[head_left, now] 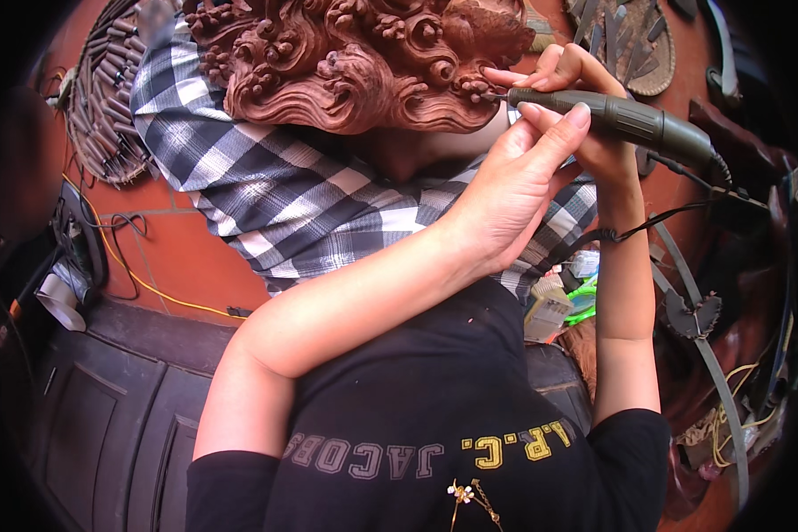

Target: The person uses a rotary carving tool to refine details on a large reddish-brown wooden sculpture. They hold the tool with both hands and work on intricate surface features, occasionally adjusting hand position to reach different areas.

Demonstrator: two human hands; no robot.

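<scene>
Carving (pixel 355 62): reddish wood, scrolled relief, top centre, resting on checked cloth (pixel 266 191); lower right edge meets the tool tip.
Tool (pixel 625 120): grey-green rotary handpiece, tip at carving's right edge, cord (pixel 683 177) trailing right.
Right hand (pixel 576 84): clasps tool near its nose.
Left hand (pixel 514 191): fingers wrapped on tool barrel from below.
Room: open red floor (pixel 177 257) left; chisels (pixel 106 97) far left; clutter crowds right.
</scene>
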